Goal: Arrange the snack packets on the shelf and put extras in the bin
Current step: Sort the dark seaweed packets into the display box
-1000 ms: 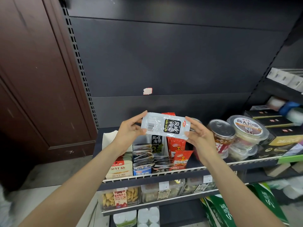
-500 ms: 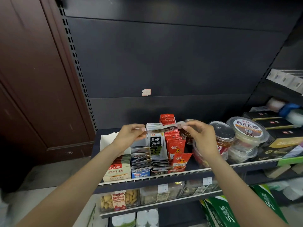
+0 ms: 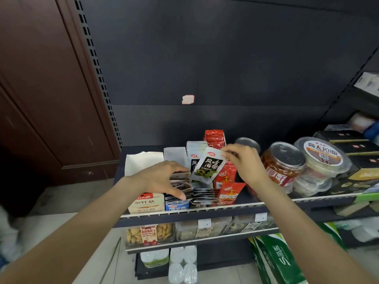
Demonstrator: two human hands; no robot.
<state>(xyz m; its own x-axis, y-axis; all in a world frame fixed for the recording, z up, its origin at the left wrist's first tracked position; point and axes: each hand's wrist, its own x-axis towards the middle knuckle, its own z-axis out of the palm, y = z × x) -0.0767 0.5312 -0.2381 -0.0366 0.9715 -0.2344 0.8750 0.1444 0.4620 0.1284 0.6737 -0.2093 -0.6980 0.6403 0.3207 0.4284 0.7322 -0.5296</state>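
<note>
A: What could go wrong here?

B: The seaweed packet (image 3: 207, 165) hangs tilted from the right hand (image 3: 244, 163), which pinches only its top corner between thumb and fingertips. The packet looks thin and slick, so with that small a grip it could slip and drop onto the flat packets (image 3: 202, 194) below, or tip into the red packets (image 3: 225, 177) just beside it.

A: And the left hand (image 3: 162, 179)?

B: Fingers spread and fairly straight, pressing down on the row of dark packets (image 3: 180, 184) near the shelf (image 3: 192, 212) front. It holds nothing. If it pushes too hard, I'd guess that row fans out toward the rail.

A: Where is the packet relative to the grip?

B: Below and to the left of the pinching fingers, its lower edge in front of the standing white packets (image 3: 194, 149), above the middle rows. I can't tell whether it touches them.

A: The bin?

B: Not in view.
</note>
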